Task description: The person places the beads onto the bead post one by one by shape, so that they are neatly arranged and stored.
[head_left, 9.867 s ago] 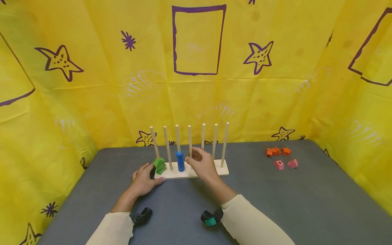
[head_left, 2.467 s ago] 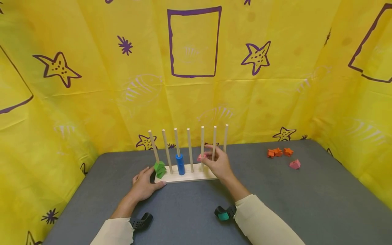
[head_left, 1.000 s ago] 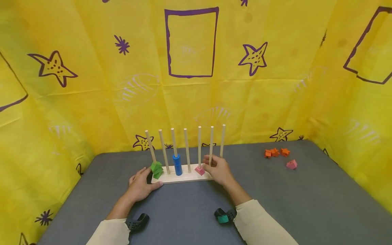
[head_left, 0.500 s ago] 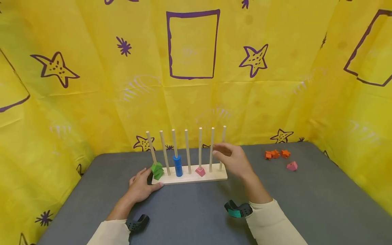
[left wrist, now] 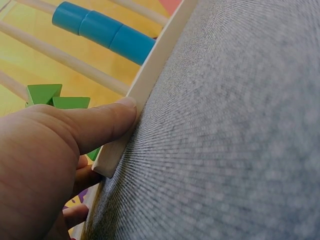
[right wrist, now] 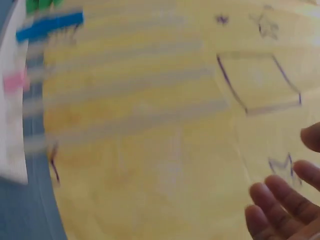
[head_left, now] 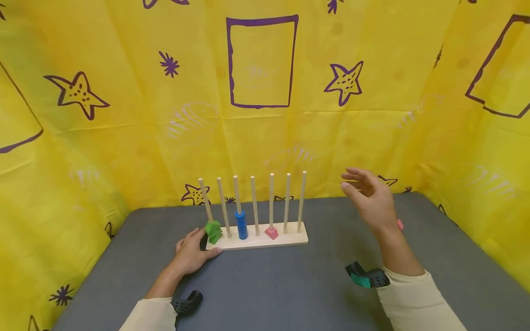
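As a wooden board (head_left: pixel 291 236) with seven pegs (head_left: pixel 254 202) sits on a gray counter (head_left: pixel 273 285), a left hand (head_left: pixel 192 253) grips its left end, thumb on the front edge. Green blocks (head_left: pixel 213 232) are threaded on the leftmost peg, three blue cylinders (head_left: pixel 241 225) on the third and a pink block (head_left: pixel 271 233) on the fifth. To the right, a raised right hand (head_left: pixel 372 200) holds its fingers loosely bent, apart from the thumb; another pink piece (head_left: pixel 400 225) shows partly behind the wrist. Yellow cloth (head_left: pixel 165 147) with purple drawings hangs beyond.

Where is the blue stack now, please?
In the head view, the blue stack is on the third peg from the left, right of the green blocks.
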The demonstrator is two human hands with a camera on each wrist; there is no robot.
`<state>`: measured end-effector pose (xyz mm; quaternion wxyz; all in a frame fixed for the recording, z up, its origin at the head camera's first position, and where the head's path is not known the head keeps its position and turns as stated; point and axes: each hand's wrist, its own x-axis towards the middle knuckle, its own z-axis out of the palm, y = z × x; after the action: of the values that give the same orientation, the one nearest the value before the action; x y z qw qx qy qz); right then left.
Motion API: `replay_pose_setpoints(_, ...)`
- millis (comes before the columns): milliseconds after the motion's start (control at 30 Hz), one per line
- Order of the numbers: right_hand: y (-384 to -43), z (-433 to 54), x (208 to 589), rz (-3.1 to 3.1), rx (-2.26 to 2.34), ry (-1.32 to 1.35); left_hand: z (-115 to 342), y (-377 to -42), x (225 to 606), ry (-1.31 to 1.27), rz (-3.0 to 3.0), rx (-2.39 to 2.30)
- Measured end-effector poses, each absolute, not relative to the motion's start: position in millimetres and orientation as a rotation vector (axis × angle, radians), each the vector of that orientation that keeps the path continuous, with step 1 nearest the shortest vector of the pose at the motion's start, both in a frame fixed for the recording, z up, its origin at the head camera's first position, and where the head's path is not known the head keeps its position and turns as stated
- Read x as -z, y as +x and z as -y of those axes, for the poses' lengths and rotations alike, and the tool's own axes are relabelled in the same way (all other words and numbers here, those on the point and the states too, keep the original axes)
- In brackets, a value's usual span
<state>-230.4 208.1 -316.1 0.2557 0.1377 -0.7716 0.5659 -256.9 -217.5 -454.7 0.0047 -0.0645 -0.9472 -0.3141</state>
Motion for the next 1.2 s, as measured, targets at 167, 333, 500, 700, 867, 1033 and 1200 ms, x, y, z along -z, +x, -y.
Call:
replay_pose_setpoints(167, -229, -253, 318, 2.045, -1.494, 0.229, 216, -257, 455, -0.198, 2.965, 0.996)
replay_pose_setpoints(333, -232, -289, 326, 1.908, -1.622, 0.165, 216, -259, 454, -0.191, 2.958, 1.001)
replay_pose_setpoints(500, -237, -309, 340, 1.667, -1.791, 0.098, 217, -260, 453, -0.195, 2.960, 0.991)
replay_pose_setpoints(700, -244, -327, 363, 1.532, -1.863, -0.092, 218, -260, 454, -0.181, 2.968, 0.989)
replay_pose_setpoints(867, -245, -342, 385, 1.499, -1.909, -0.196, 217, -259, 454, -0.190, 2.963, 0.996)
replay_pose_setpoints(1033, -243, -350, 405, 1.583, -1.906, -0.277, 217, -259, 455, -0.191, 2.963, 1.003)
replay_pose_setpoints(1200, -243, -356, 418, 1.667, -1.907, -0.342, 218, -259, 456, -0.192, 2.965, 1.003)
